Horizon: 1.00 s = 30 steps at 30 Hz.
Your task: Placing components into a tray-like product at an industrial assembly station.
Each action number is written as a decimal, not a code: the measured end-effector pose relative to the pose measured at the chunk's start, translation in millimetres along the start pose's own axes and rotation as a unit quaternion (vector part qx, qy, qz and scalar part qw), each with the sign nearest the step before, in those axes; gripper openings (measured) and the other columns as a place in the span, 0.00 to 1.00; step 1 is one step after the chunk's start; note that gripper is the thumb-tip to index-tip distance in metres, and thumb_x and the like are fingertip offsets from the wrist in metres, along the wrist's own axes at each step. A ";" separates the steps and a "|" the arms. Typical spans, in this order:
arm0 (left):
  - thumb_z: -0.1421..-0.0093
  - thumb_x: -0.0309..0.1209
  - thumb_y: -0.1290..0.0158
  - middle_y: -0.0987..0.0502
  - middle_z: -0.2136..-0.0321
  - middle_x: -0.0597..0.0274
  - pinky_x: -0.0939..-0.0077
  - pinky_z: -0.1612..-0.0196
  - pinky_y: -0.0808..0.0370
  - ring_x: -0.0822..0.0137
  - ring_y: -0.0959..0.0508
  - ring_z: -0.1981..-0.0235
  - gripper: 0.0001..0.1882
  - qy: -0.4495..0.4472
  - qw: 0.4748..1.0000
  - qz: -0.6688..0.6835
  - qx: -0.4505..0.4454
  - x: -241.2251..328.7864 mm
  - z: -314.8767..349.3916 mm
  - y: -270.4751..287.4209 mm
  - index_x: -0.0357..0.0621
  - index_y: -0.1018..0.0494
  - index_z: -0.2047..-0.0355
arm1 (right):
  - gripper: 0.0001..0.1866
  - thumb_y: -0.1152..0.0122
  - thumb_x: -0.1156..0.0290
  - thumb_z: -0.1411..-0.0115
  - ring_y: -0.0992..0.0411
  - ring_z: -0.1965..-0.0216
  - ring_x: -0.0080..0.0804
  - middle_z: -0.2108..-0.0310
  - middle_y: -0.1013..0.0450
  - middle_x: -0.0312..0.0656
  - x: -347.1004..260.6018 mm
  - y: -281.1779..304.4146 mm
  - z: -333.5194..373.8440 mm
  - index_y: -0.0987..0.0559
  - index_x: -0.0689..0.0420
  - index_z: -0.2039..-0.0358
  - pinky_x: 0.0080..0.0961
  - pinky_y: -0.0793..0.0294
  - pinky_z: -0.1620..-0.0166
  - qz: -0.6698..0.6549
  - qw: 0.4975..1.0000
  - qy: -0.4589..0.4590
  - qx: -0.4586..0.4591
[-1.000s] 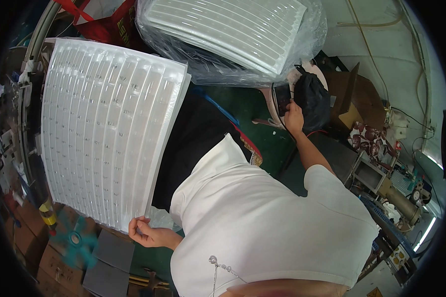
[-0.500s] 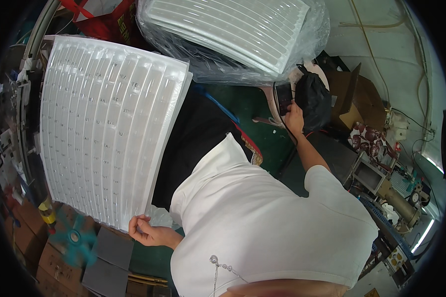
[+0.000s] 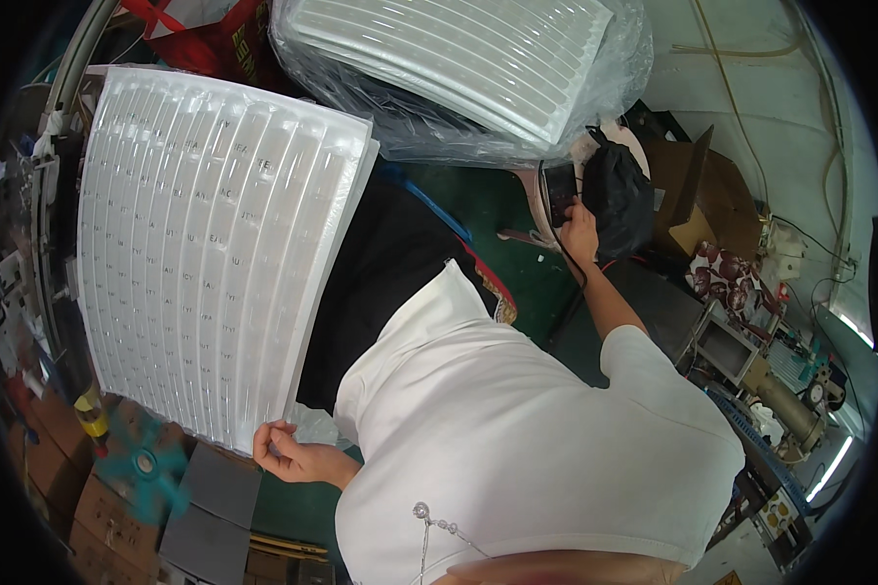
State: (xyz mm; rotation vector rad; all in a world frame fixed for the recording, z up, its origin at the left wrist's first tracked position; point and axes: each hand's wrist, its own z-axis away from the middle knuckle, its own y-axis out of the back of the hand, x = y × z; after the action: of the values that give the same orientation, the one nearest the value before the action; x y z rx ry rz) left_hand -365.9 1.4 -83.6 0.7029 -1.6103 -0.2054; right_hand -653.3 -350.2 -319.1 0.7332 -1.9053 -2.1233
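My left hand (image 3: 299, 457) rests with curled fingers at the near right corner of a stack of white plastic trays (image 3: 307, 195); nothing shows inside it. The upper tray has long parallel grooves, with rows of small dark printed marks under a clear layer. Out to the right, my right hand (image 3: 580, 236) reaches forward, fingertips touching a flat black device (image 3: 560, 187) that looks like a phone. This device sits on a pale pink seat (image 3: 531, 185), and a dark cable runs down past my hand. A black drawstring bag (image 3: 616, 195) lies right beside it.
More white grooved trays (image 3: 458, 58) lie in clear plastic wrap at the far side. A red bag (image 3: 210, 39) stands to their left. An open cardboard box (image 3: 707, 195) is at the right. At lower left are a teal fan (image 3: 145, 461) and dark grey boxes (image 3: 210, 512).
My right hand stays at the black device, its fingers shifting only slightly. My left hand and the tray stack look unchanged.
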 end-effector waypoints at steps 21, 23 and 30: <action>0.48 0.16 0.57 0.32 0.64 0.54 0.74 0.55 0.33 0.68 0.32 0.64 0.18 -0.004 0.982 0.135 0.130 -31.7 -22.7 61.7 0.39 0.43 0.57 | 0.13 0.46 0.72 0.40 0.34 0.68 0.19 0.59 0.31 0.38 -361.8 114.1 -127.0 0.29 0.60 0.54 0.16 0.33 0.68 -0.492 0.804 0.332 -0.013; 0.47 0.16 0.57 0.31 0.62 0.52 0.73 0.55 0.32 0.68 0.31 0.62 0.17 0.020 0.986 0.140 0.089 -34.3 -28.7 61.8 0.39 0.44 0.58 | 0.12 0.45 0.75 0.42 0.32 0.69 0.20 0.67 0.29 0.34 -424.2 128.9 -74.4 0.26 0.59 0.57 0.18 0.31 0.66 -0.403 0.761 0.471 -0.192; 0.54 0.20 0.44 0.28 0.63 0.58 0.63 0.53 0.36 0.57 0.29 0.62 0.14 -0.115 0.963 -0.237 -0.060 -35.1 -60.0 65.0 0.41 0.26 0.64 | 0.23 0.41 0.74 0.53 0.30 0.67 0.33 0.68 0.31 0.37 -517.4 125.8 48.5 0.27 0.50 0.53 0.27 0.29 0.67 -0.156 0.506 0.820 -0.216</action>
State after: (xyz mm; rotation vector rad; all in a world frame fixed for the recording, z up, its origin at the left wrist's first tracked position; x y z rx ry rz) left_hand -329.5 88.0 -68.6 0.9905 -1.6091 -0.7510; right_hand -255.2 -89.3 -75.8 1.9021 -0.1245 -0.7535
